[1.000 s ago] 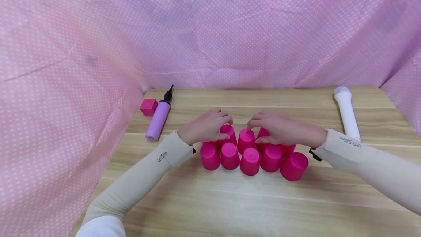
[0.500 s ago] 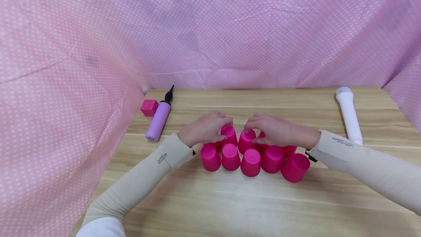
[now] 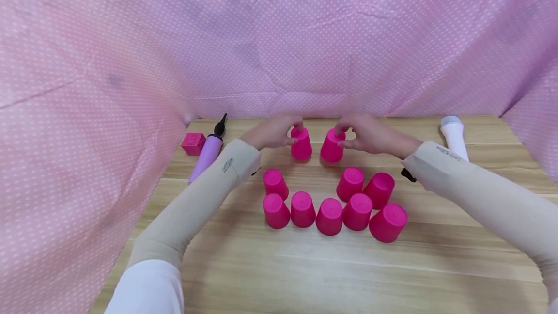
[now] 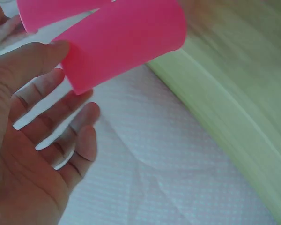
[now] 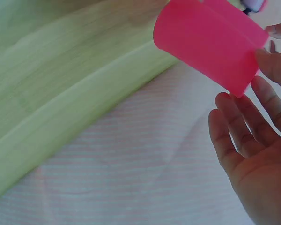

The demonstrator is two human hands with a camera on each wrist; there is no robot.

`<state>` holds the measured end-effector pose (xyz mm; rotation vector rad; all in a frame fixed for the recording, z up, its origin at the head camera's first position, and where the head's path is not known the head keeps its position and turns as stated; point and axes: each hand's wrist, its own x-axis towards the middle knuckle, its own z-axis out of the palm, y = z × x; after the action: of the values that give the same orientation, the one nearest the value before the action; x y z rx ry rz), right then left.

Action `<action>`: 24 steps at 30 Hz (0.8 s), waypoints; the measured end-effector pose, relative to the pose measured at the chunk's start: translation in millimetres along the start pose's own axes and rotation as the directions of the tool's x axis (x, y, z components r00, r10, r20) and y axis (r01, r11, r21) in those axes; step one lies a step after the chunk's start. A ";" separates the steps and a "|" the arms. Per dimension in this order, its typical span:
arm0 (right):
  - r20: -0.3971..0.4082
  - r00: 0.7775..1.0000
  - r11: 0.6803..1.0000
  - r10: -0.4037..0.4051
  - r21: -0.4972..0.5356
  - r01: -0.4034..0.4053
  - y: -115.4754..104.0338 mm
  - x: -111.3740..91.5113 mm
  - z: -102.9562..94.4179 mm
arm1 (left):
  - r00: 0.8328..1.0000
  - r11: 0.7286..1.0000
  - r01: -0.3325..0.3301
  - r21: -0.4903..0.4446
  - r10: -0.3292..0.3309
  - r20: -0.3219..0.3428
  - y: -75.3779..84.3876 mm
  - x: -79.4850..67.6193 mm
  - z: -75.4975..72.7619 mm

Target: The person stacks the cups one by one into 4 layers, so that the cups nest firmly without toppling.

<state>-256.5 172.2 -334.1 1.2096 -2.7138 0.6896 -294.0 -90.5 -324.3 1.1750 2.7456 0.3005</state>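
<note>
Pink held cups (image 3: 301,145) apart, near edge (image 3: 318,118)

Left cup (image 3: 302,145): smooth, bright-pink tapered plastic, mouth down, pinched near closed end by left hand (image 3: 275,131). Right cup (image 3: 333,147): same form and pose, just apart, pinched by right hand (image 3: 368,133). Eight matching inverted pink cups (image 3: 329,217) stand nearer: five in front, one behind left, two behind right.

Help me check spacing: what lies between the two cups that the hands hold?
Bare tabletop: the head view shows a gap between the left held cup, in the left hand, and the right held cup, in the right hand.
</note>
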 end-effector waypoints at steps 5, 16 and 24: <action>0.012 0.997 0.996 0.072 0.050 -0.073 26.1 14.2 6.0 | 1.000 1.000 0.024 -0.001 -0.024 0.014 -11.2 22.8 2.2; 0.084 0.970 0.970 0.227 0.067 -0.232 44.2 32.5 11.8 | 0.995 0.996 0.090 -0.014 -0.089 0.055 -12.4 46.8 8.1; 0.076 0.971 0.970 0.227 0.073 -0.233 47.1 33.2 14.7 | 0.998 0.998 0.064 0.007 -0.064 0.027 -15.0 51.2 12.2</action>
<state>-311.8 170.6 -355.9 0.9567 -2.9399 0.8060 -337.0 -61.8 -342.2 1.0812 2.7557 0.2668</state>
